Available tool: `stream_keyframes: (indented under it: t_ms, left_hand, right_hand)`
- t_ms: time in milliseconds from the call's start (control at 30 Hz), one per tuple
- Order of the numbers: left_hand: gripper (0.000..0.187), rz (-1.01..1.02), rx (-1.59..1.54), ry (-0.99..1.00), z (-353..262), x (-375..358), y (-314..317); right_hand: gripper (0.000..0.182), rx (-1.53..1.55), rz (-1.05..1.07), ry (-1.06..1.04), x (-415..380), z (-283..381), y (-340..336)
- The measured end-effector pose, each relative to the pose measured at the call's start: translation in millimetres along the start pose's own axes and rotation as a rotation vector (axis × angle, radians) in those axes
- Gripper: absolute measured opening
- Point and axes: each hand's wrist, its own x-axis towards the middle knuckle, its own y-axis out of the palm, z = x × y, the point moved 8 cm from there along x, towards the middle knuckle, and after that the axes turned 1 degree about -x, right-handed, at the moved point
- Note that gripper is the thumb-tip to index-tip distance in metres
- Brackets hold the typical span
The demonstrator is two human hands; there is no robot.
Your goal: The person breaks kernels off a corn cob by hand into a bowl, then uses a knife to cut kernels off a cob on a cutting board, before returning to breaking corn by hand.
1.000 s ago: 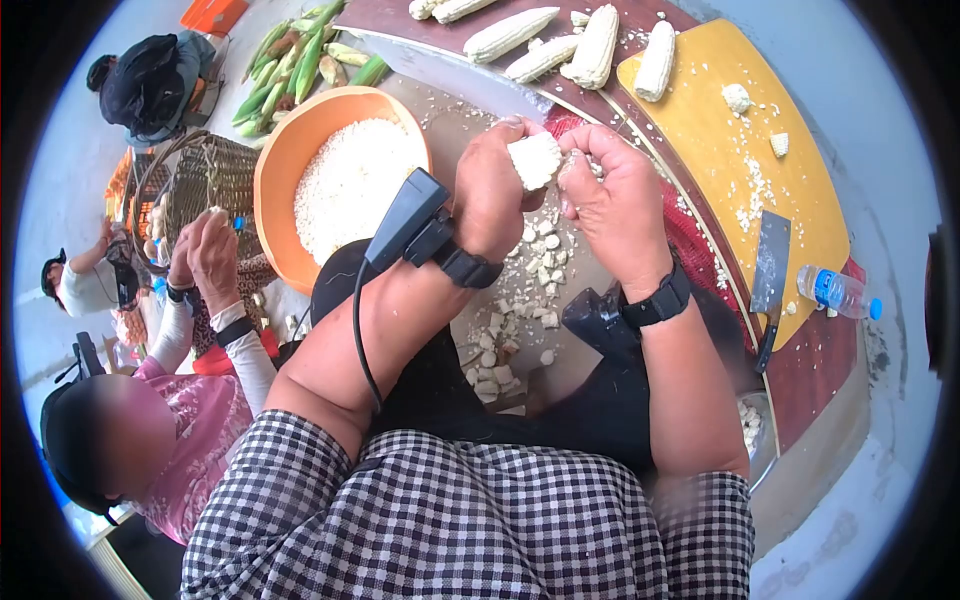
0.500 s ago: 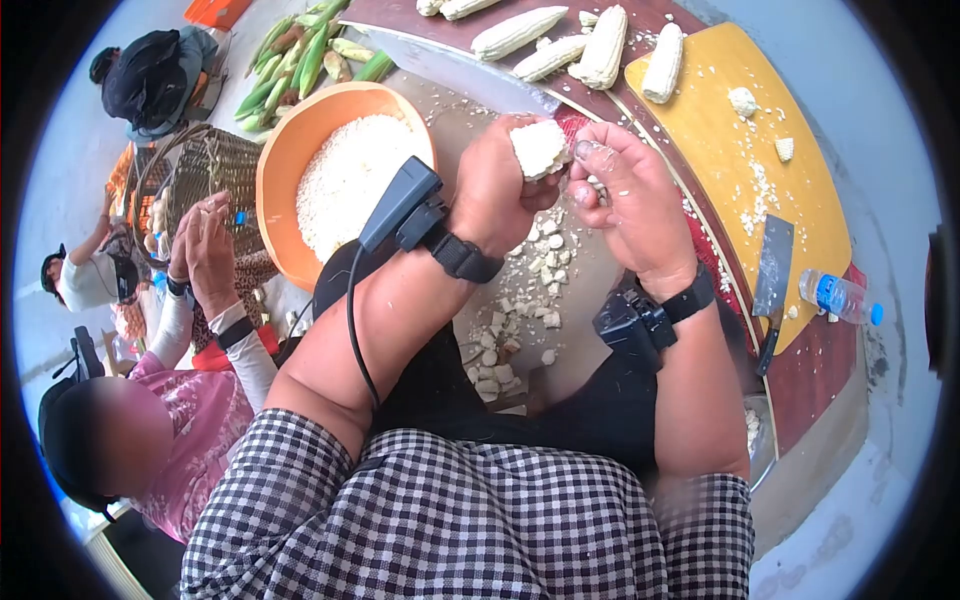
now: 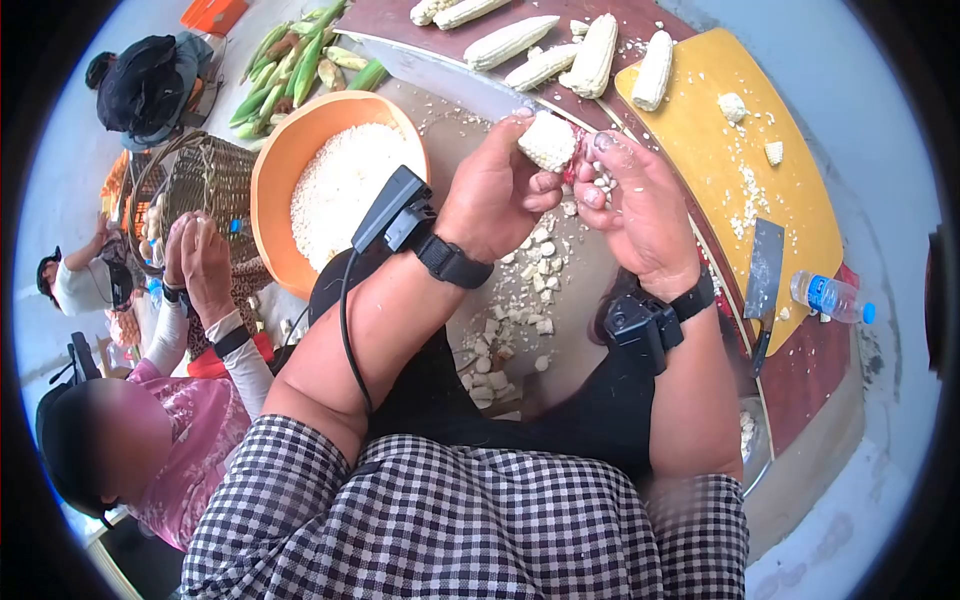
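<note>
Near the basin (image 3: 272, 190), the left hand (image 3: 492, 195) is closed around corn (image 3: 548, 142).

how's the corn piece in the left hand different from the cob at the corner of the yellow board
The corn piece is short and chunky, while the cob is long and tapered. The corn piece is held up in the left hand; the cob lies on the yellow board, no hand touching it. Both are pale, with kernels on them.
</note>
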Motion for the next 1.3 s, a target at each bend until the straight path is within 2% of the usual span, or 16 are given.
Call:
stream_keyframes:
  t_ms: [167, 267, 333, 400, 533, 633, 733, 833, 867, 900, 967, 1033, 1067, 1167, 1267, 1300]
  left_hand:
    - [0.027, 0.008, -0.029, 0.011, 1, 1, 1]
    - [0.026, 0.104, -0.025, 0.022, 3, 6, 2]
    - [0.022, 0.056, -0.108, 0.043, 7, 5, -4]
    - [0.017, 0.009, -0.184, 0.028, 14, 10, -11]
    - [0.011, -0.056, -0.285, 0.028, 23, 17, -17]
    - [0.014, -0.094, -0.294, 0.11, 2, 3, -12]
    - [0.015, -0.173, -0.257, 0.268, -22, -1, -30]
    - [0.018, -0.337, -0.223, 0.31, -29, 0, -49]
    - [0.018, -0.37, -0.212, 0.293, -24, 0, -54]
    - [0.018, -0.401, -0.202, 0.273, -18, 1, -58]
    - [0.02, -0.43, -0.185, 0.252, -10, 6, -63]
    - [0.021, -0.439, -0.136, 0.264, -3, 11, -67]
    - [0.023, -0.422, -0.13, 0.289, -1, 12, -67]
    - [0.019, -0.365, 0.105, 0.078, -15, 0, -62]
    - [0.016, -0.318, 0.058, 0.107, -15, 0, -56]
    - [0.015, -0.309, 0.013, 0.128, -13, 0, -54]
  right_hand:
    - [0.016, 0.012, 0.005, 0.001, 0, 1, -3]
    - [0.017, 0.092, 0.02, 0.006, -3, 7, -9]
    - [0.019, 0.135, 0.015, 0.035, 4, 5, -16]
    - [0.013, 0.277, 0.095, 0.074, 1, 9, -7]
    - [0.01, 0.438, 0.11, 0.089, -5, 13, -20]
    - [0.005, 0.541, 0.022, 0.054, 3, 6, -43]
    - [0.008, 0.735, -0.219, 0.095, 13, -16, -53]
    - [0.012, 0.48, -0.36, -0.003, 18, -4, -35]
    - [0.018, 0.489, -0.24, 0.081, 28, -1, -21]
    - [0.019, 0.421, -0.2, 0.066, 36, 5, -13]
    - [0.02, 0.287, -0.119, 0.034, 54, 23, 49]
    - [0.026, 0.208, 0.078, 0.088, 75, 21, 112]
    - [0.029, 0.115, 0.12, 0.112, 79, 12, 150]
    - [0.043, -0.177, 0.331, 0.204, 103, -38, 229]
    - [0.047, -0.583, 0.385, 0.043, 115, -78, 267]
    - [0.048, -0.674, 0.408, 0.066, 113, -84, 274]
